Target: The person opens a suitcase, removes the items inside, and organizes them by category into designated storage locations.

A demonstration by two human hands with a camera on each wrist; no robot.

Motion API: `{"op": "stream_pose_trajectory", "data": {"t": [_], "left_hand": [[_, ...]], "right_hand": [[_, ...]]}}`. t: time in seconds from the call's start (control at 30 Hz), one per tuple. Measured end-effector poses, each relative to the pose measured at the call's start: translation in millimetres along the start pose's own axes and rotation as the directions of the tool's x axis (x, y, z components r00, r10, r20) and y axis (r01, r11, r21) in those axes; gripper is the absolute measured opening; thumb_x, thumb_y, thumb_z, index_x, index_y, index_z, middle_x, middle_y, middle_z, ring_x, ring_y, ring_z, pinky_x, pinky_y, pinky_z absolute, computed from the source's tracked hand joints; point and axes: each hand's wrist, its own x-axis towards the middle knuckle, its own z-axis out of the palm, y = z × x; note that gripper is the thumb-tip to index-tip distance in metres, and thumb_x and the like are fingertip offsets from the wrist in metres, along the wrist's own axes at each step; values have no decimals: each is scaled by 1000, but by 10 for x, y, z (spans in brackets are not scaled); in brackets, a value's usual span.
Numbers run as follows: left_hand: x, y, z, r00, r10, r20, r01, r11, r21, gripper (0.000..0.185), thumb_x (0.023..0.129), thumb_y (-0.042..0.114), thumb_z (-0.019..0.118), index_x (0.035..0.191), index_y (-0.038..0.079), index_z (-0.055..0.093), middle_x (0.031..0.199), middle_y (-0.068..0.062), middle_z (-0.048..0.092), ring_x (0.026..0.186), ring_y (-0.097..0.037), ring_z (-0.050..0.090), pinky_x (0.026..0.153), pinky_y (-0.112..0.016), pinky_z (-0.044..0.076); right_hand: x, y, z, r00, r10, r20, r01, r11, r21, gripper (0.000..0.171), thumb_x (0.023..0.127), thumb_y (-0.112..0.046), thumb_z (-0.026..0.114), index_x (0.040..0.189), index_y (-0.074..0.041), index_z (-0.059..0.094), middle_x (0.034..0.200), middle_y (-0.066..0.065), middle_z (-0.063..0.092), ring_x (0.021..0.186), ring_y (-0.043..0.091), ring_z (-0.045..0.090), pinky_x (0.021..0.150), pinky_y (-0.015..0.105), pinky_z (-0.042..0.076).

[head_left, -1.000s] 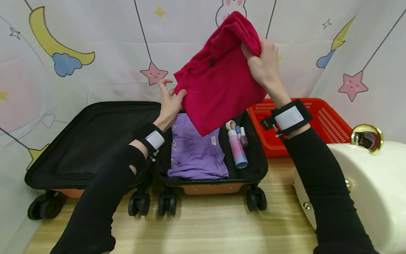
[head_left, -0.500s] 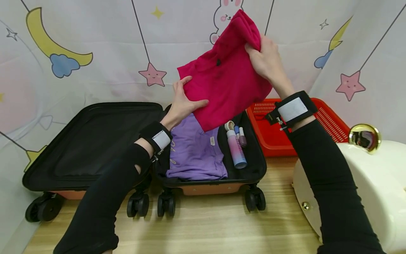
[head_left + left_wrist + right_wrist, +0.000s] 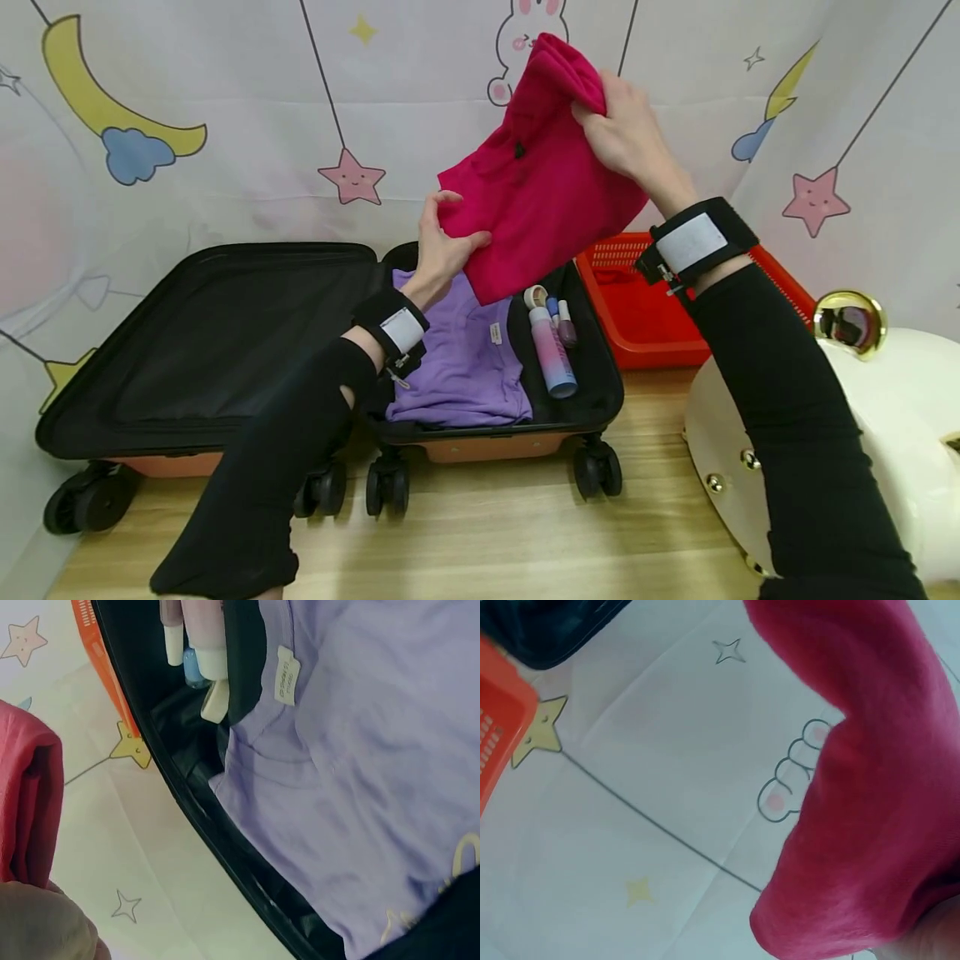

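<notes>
A folded crimson garment (image 3: pixel 540 175) with a small dark detail near its middle is held tilted above the suitcase. My right hand (image 3: pixel 622 133) grips its upper right edge, thumb on the near side. At the lower left edge my left hand (image 3: pixel 442 246) holds it between thumb and fingers; some of these fingers are hidden. In the left wrist view, the garment (image 3: pixel 26 795) hangs at the left edge above the hand (image 3: pixel 45 922). Below lies a purple shirt (image 3: pixel 457 367), spread flat in the open suitcase (image 3: pixel 480 450).
Beside the shirt lie a pink-and-blue spray can (image 3: pixel 552 354), a small purple bottle (image 3: pixel 566 329) and a tape-like roll (image 3: pixel 535 296). A red basket (image 3: pixel 645 350) stands right of the suitcase. A white rounded piece with gold knobs (image 3: pixel 885 392) occupies the right side.
My left hand has moved right along the garment's lower left edge, its thumb now over the front. The garment has shifted slightly right; the right hand keeps its grip.
</notes>
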Motion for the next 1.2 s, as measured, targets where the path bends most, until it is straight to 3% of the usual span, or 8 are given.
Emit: {"op": "stream_pose_trajectory", "data": {"t": [0.2, 0.33, 0.47, 0.7, 0.83, 0.97, 1.07, 1.2], "left_hand": [[-35, -2, 124, 1000, 2, 7, -2, 1000, -19, 28, 84, 1, 69, 111, 3, 74, 115, -14, 63, 91, -18, 60, 70, -21, 52], [-45, -11, 234, 996, 43, 72, -47, 998, 50, 33, 89, 3, 65, 121, 5, 72, 134, -15, 54, 114, -22, 57, 87, -23, 51], [-54, -32, 360, 982, 44, 185, -71, 988, 140, 49, 86, 8, 65, 135, 5, 61, 150, -16, 38, 133, -27, 47, 106, -35, 46], [-54, -51, 685, 925, -9, 380, -92, 964, 248, 66, 83, 13, 66, 145, 8, 46, 151, -17, 31, 132, -29, 45, 110, -38, 44], [-46, -84, 955, 889, 19, 457, -175, 938, 300, 69, 83, 11, 67, 148, 6, 41, 152, -19, 31, 136, -30, 42, 113, -38, 42], [-79, -114, 1207, 842, 36, 539, -277, 885, 374, 75, 84, 6, 67, 152, 4, 34, 159, -22, 23, 145, -34, 35, 118, -39, 38], [-112, -135, 1365, 814, 31, 580, -338, 837, 430, 79, 84, 5, 67, 154, 5, 30, 161, -22, 22, 139, -34, 43, 110, -38, 46], [-125, -147, 1531, 791, 13, 612, -382, 792, 476, 86, 83, 4, 70, 156, 5, 25, 160, -22, 23, 114, -32, 59, 86, -31, 53]], "right_hand": [[43, 115, -15, 999, -42, 12, 44, 986, -162, 32, 105, -19, 37, 125, 2, 49, 96, 12, 48, 83, 25, 46, 69, 34, 38], [93, 211, -61, 997, -51, 59, 66, 958, -279, 33, 100, -10, 37, 127, 5, 47, 102, 22, 55, 88, 34, 54, 75, 44, 45], [148, 307, -155, 987, 17, 157, 35, 947, -321, 42, 98, -13, 36, 137, 5, 39, 111, 27, 55, 97, 41, 56, 84, 51, 48], [184, 497, -300, 920, 179, 348, -51, 937, -346, 53, 96, -15, 34, 145, 3, 27, 117, 26, 47, 101, 41, 51, 87, 50, 42], [164, 695, -279, 907, 268, 325, -96, 883, -460, 49, 94, -13, 39, 138, 7, 31, 119, 30, 48, 105, 46, 49, 91, 62, 44], [85, 958, -196, 895, 344, 284, -144, 824, -547, 49, 93, -13, 43, 136, 9, 33, 126, 35, 48, 115, 55, 49, 100, 72, 36], [-8, 1168, -121, 895, 380, 235, -187, 796, -576, 49, 92, -13, 47, 134, 10, 36, 128, 37, 50, 116, 60, 50, 102, 73, 34], [-129, 1391, 1, 894, 415, 170, -233, 753, -615, 52, 93, -14, 52, 136, 9, 35, 123, 38, 54, 109, 59, 55, 97, 67, 41]]}}
